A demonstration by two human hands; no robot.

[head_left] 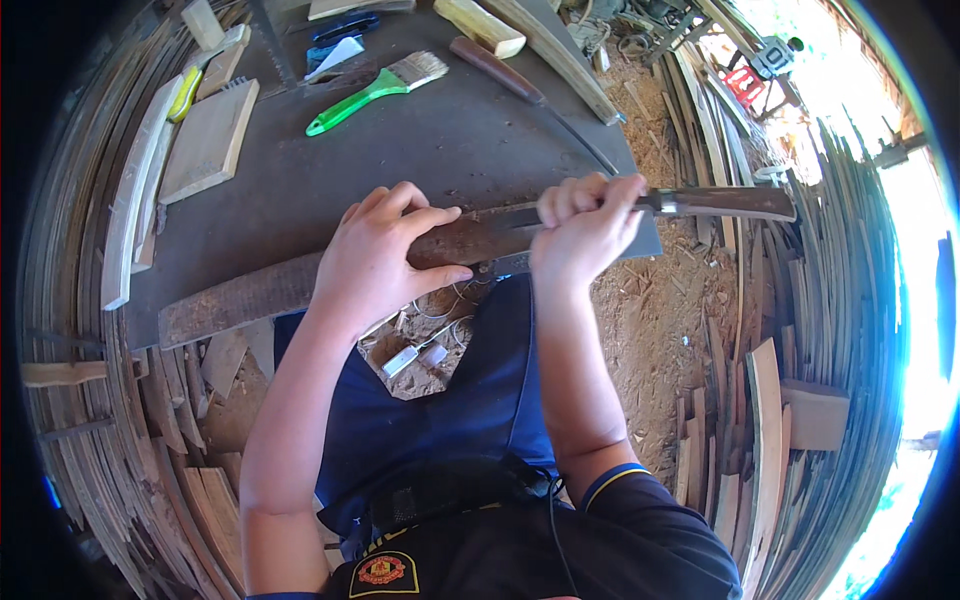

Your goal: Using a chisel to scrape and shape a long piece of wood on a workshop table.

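A long, curved dark-brown wooden board (245,300) lies along the near edge of the grey tabletop. My left hand (375,250) grips its middle from above, thumb and index finger apart along its surface. My right hand (590,215) is closed around the metal part of a long hand tool with a brown wooden handle (735,203). That handle points right, past the table's edge, and a metal collar shows beside my fist. The tool's narrow metal end reaches left over the wood; my fingers partly hide it, so its exact kind cannot be made out.
A green-handled paintbrush (375,92) and a brown-handled tool with a thin metal shaft (500,70) lie farther back. Wood blocks (210,140) are at the left. Stacked wooden strips (840,300) flank the dusty floor. A person (775,58) is at the far right.
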